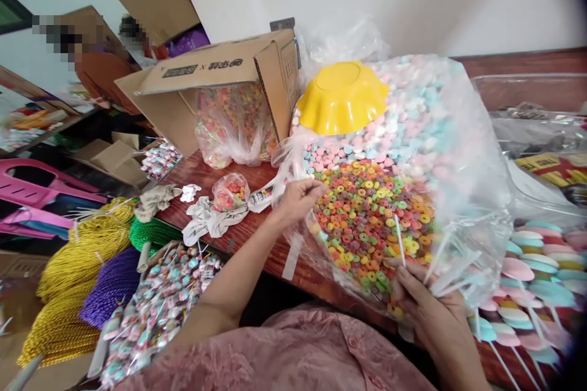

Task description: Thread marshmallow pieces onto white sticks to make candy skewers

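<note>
My right hand (428, 302) pinches a white lollipop stick (400, 239) between thumb and fingers, its bare end pointing up over a pile of colourful ring candies (367, 214). More white sticks (456, 278) lie on the clear plastic beside this hand. At the left edge of the pile is my left hand (300, 198), thumb and fingers pressed together; what they hold, if anything, is hidden. Pastel pink, blue and white candies (408, 95) spread behind the rings on a plastic sheet, with an upturned yellow bowl (342, 98) resting on them.
An open cardboard box (220, 67) with bagged candies stands at the back. Finished layered lollipops (541, 275) lie at the right. Wrapped lollipops (165, 299) and bundles of gold twisted cord (77, 281) sit at the left, near a pink chair (36, 177). Other people (103, 70) are farther back.
</note>
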Tool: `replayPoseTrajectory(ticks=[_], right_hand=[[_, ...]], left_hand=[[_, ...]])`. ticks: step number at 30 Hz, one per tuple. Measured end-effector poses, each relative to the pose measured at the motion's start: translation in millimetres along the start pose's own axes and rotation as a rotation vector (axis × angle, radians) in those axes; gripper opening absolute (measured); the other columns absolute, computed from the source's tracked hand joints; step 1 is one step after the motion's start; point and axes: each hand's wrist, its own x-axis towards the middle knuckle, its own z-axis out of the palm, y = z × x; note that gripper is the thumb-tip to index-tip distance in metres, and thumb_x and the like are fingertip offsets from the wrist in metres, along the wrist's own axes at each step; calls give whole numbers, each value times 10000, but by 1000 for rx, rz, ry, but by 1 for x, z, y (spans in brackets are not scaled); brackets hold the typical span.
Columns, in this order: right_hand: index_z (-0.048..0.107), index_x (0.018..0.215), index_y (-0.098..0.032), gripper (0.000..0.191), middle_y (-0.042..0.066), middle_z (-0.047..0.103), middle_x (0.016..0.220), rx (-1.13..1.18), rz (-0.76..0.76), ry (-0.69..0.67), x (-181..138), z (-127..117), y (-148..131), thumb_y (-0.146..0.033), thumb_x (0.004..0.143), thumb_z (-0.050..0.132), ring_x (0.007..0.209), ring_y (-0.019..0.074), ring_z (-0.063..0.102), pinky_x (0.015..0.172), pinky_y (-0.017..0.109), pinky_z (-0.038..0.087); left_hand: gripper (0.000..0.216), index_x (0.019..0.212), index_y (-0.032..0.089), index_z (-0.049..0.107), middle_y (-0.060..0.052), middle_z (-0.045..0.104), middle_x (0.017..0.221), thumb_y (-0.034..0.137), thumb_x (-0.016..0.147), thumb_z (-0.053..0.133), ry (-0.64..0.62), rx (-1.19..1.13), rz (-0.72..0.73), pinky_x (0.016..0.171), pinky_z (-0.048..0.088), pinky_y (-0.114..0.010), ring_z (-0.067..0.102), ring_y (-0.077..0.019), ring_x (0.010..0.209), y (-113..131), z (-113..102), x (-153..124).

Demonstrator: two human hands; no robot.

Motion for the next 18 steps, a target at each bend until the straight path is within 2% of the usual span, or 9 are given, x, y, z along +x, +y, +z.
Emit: replayPoseTrajectory(ticks=[2,4,7,9,12,15,18], right_hand=[[778,919,-164,420,-6,536,551,-56,8,-40,1,-4,2,-536,731,824,484,98,428,426,205,288],[781,898,-155,461,1,547,554,-141,-4,-104,0,1,2,-588,742,789,469,103,427,418,216,308],[791,843,-166,504,15,571,566,-285,-92,-162,-5,16,-4,-659,768,720,499,132,487,468,248,415],[798,844,-181,504,25,587,578,-359,-130,-194,-8,22,-8,-667,810,670,524,150,524,498,261,455],[800,873,-195,489,26,583,584,-410,-123,-224,-7,15,-5,-654,850,632,514,157,518,476,264,446],[788,899,-190,479,24,570,593,-392,-83,-173,-4,-5,5,-642,858,634,513,161,498,461,273,431],[774,886,-190,441,33,594,620,-392,-69,-174,-2,-20,9,-615,849,662,546,173,530,485,275,454]], left_hand=[[252,768,136,692,-12,606,693,344,853,577,67,291,64,660,424,-260,526,-138,670,-6,-13,35],[195,702,139,663,-27,599,681,220,823,533,55,546,101,708,431,-283,528,-159,699,-9,-18,70],[119,608,150,616,-45,588,653,116,702,553,-20,652,115,760,447,-315,535,-183,709,-11,-15,112],[109,554,163,586,-53,587,644,96,641,586,-77,654,129,801,463,-332,553,-199,725,-13,-10,128],[117,556,175,581,-81,610,700,100,635,623,-115,660,161,862,476,-372,584,-236,786,-22,-8,129],[130,585,185,581,-113,631,789,104,663,647,-113,664,192,916,474,-417,599,-276,871,-34,-11,115],[152,590,194,580,-98,628,775,134,707,656,-75,645,225,933,473,-413,596,-269,889,-40,-17,105]])
